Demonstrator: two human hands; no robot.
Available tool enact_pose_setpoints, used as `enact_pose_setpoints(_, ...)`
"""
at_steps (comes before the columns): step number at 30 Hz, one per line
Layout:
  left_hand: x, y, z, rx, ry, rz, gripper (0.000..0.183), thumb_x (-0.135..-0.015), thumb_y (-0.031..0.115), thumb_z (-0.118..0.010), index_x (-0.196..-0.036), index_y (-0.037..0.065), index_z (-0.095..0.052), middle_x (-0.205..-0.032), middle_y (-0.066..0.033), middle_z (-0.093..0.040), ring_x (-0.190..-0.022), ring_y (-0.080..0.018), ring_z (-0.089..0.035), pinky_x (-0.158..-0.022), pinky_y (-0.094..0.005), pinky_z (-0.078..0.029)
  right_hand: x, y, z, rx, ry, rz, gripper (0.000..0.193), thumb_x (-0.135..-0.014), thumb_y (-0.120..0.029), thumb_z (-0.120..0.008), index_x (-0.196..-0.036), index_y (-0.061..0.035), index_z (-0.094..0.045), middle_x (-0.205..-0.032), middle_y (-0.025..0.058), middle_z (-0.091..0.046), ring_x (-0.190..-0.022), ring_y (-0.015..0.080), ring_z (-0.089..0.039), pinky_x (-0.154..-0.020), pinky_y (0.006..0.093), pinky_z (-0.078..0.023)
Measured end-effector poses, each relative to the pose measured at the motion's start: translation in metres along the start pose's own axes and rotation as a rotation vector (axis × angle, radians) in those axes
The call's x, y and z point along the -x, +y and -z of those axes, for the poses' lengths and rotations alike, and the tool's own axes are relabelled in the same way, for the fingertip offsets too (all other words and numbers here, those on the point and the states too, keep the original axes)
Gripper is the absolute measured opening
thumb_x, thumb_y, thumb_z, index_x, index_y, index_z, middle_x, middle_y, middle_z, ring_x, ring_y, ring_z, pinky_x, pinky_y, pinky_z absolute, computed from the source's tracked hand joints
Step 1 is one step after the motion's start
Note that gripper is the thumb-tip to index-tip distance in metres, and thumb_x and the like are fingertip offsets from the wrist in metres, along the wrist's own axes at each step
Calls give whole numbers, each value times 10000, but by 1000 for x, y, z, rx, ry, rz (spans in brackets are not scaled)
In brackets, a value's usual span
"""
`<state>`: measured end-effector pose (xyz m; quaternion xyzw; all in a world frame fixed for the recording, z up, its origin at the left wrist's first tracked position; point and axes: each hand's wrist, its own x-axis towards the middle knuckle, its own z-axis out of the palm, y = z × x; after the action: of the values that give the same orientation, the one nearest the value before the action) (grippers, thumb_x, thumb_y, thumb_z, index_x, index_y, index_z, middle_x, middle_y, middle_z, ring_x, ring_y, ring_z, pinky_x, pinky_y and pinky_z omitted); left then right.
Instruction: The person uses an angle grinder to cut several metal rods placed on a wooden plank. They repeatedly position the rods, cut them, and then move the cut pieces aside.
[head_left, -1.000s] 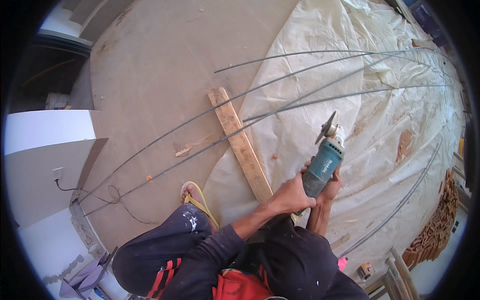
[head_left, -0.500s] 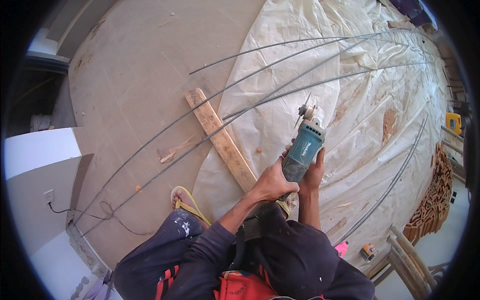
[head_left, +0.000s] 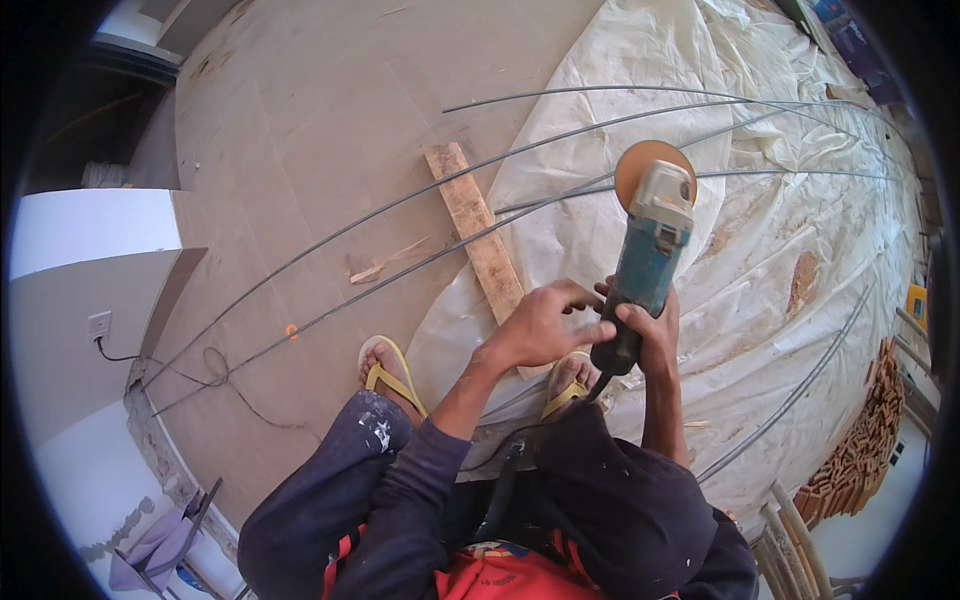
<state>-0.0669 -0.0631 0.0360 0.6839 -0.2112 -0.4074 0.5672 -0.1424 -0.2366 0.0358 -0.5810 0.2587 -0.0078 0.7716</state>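
Note:
An angle grinder (head_left: 645, 262), teal with a black rear end, points away from me with its brown disc (head_left: 640, 172) facing up. My right hand (head_left: 657, 325) is wrapped around its body from the right side. Just left of the grinder's rear end is my left hand (head_left: 540, 325), its fingers curved and apart with nothing in them. The left thumb tip comes close to the black casing; whether it touches, I cannot tell. Beyond the hands, long thin metal rods (head_left: 400, 200) cross a wooden board (head_left: 480, 225) on the floor.
A creased white plastic sheet (head_left: 760, 260) covers the right side of the floor. More rods (head_left: 800, 375) lie on it, near stacked brown pieces (head_left: 860, 440). A cord (head_left: 215, 380) runs from the left wall outlet (head_left: 99, 324). My sandalled feet (head_left: 390, 375) flank the board's near end.
The grinder has turned, so its disc now faces up instead of edge-on. My left hand has come off its body, while my right hand keeps hold. The view has shifted slightly.

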Motion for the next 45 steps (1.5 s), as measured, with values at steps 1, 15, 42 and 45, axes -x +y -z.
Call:
enact_pose_setpoints(1,2,-2,3,73,38,15,610,-854,371,-714,-1224,-83,-543,-1214,-215,-589,-1122,-274,-593,-973,-377,-466,-2,-1,-3,72,51,21,602,-653,-199,-808,-1132,18,-515,-1063,171,-647,-919,267,-664,-795,377,-545)
enact_pose_setpoints(15,15,-48,-5,389,621,46,554,-774,264,-807,-1150,-50,-547,-1033,-104,-633,-917,-170,-614,-799,-317,-520,5,36,-79,946,-19,274,598,-682,-154,-712,-1216,2,-493,-1051,231,-611,-949,405,-620,-783,463,-497)
enact_pose_setpoints(42,-21,-101,-26,-481,856,573,779,-687,363,-763,-1127,-121,-340,-1244,-387,-398,-1191,-505,-424,-958,-540,-413,30,16,12,579,55,-143,598,-564,-171,-793,-1073,41,-563,-924,136,-655,-850,224,-640,-811,362,-504)
enact_pose_setpoints(45,-31,-109,-36,-504,907,526,791,-694,367,-766,-1133,-135,-339,-1245,-406,-389,-1180,-513,-434,-976,-532,-401,21,16,2,556,28,-155,642,-560,-171,-799,-1114,43,-556,-931,139,-657,-858,227,-641,-824,361,-503)
